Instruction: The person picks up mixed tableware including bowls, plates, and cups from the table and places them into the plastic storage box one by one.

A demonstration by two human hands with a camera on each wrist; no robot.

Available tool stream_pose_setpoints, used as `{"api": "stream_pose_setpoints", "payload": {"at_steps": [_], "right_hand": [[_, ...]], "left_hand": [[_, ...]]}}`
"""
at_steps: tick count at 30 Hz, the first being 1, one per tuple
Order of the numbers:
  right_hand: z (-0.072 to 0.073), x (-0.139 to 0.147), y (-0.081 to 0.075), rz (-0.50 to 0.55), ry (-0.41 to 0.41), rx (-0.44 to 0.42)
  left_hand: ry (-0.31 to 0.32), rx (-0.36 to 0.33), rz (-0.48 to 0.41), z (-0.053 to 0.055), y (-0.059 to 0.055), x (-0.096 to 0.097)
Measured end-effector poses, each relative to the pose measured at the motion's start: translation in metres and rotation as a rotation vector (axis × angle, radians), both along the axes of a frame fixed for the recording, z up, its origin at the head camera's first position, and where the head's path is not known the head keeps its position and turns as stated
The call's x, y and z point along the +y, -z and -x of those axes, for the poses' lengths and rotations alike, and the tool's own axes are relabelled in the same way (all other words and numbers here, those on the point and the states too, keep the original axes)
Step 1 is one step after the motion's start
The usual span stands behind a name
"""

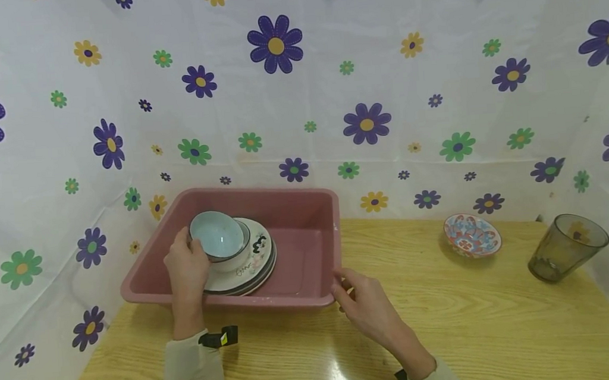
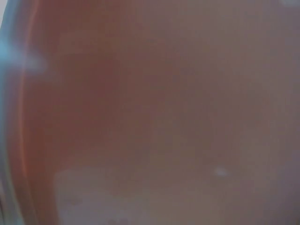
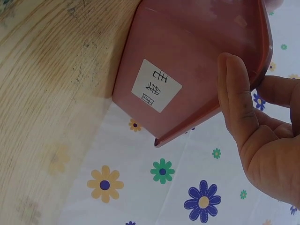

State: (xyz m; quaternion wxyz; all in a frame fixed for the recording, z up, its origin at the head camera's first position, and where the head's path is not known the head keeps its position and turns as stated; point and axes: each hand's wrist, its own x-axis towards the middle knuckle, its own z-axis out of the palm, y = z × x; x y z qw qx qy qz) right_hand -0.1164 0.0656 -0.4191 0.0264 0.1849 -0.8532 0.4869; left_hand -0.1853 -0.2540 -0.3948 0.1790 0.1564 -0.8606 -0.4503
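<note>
A pink plastic basin (image 1: 305,261) stands on the wooden table. Toward its left side, a white plate (image 1: 256,256) with a black and floral print tops a small stack of plates. On that stack are bowls, the uppermost a light blue bowl (image 1: 215,234) that leans to one side. My left hand (image 1: 188,269) reaches over the basin's front rim and grips the blue bowl's left edge, thumb inside. At the basin's front right corner, my right hand (image 1: 364,304) pinches the rim; the right wrist view shows the fingers (image 3: 236,93) at that rim. The left wrist view is a reddish blur.
Right of the basin sits a patterned red and blue bowl (image 1: 472,236). Farther right, a dark transparent glass (image 1: 567,248) stands tilted in view. A flowered white sheet (image 1: 318,93) rises behind and beside the table. A handwritten white label (image 3: 157,86) marks the basin's side.
</note>
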Motion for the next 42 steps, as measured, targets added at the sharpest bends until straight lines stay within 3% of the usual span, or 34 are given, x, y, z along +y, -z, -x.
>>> {"api": "stream_pose_setpoints", "payload": {"at_steps": [22,33,42], "right_hand": [[0.000,0.000,0.000,-0.002,-0.002,-0.006],[0.000,0.001,-0.001,0.008,-0.005,-0.018],[0.000,0.000,0.000,0.008,0.002,0.005]], "left_hand": [[-0.088,-0.024,0.131,0.003,0.002,0.008],[-0.125,0.027,0.245,0.007,0.009,0.009],[-0.155,-0.047,0.330,0.006,0.009,0.010]]}}
